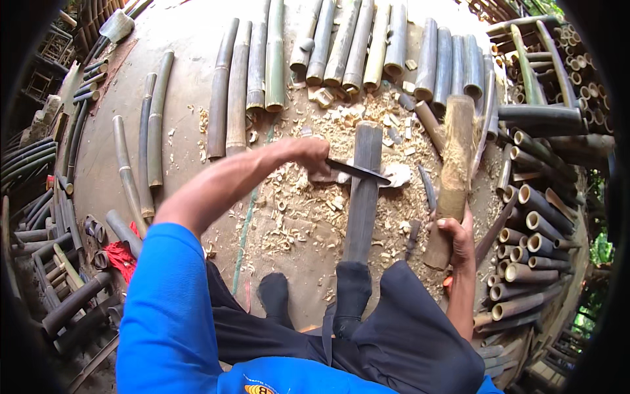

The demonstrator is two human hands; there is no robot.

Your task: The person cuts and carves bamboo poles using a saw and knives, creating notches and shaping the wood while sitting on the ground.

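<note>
My left hand [314, 156] is closed on a dark-bladed knife [357, 171], its fingers blurred. The blade crosses over a long dark bamboo piece [361, 220]; whether it touches the surface I cannot tell. That piece runs away from my right foot, its near end at the dark sock [352, 289]. My right hand [459, 238] grips the lower part of a thick wooden club [454, 164], which is tilted slightly and has frayed, fibrous wood along its middle. A whitish cloth or scrap [396, 175] lies beside the blade tip.
Shavings and chips [289, 223] litter the ground around the bamboo piece. A row of bamboo lengths [341, 49] lies ahead, with more poles [156, 125] to the left. Stacked cut tubes [535, 246] line the right side. Red netting or cord [120, 258] lies at left.
</note>
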